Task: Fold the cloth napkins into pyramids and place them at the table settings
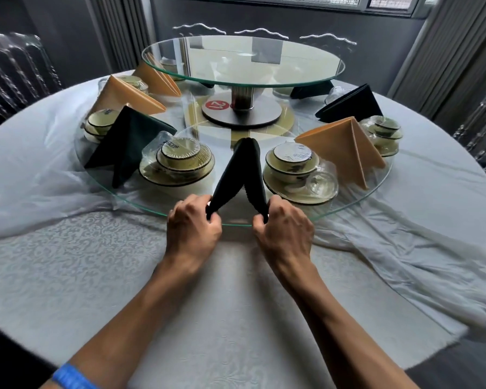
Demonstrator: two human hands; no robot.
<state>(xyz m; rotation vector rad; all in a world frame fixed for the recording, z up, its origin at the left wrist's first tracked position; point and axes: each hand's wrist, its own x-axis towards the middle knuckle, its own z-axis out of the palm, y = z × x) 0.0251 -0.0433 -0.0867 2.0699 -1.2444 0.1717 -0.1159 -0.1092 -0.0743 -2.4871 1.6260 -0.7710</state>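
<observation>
A dark napkin (243, 172) stands as a narrow peaked shape on the near edge of the lower glass turntable (357, 197), between two wrapped bowl sets. My left hand (192, 230) pinches its lower left corner and my right hand (284, 226) pinches its lower right corner. Finished pyramids stand around the turntable: a dark green one (127, 141) at the left, orange ones (124, 94) behind it, an orange one (345, 147) at the right and a black one (351, 103) beyond that.
Plastic-wrapped bowl sets (180, 161) (295, 167) flank the napkin; more sit at the left (98, 126) and right (385, 133). A raised glass turntable (242, 60) stands on a central post. A white tablecloth (124, 276) covers the round table. Clear chairs (14, 63) stand at the sides.
</observation>
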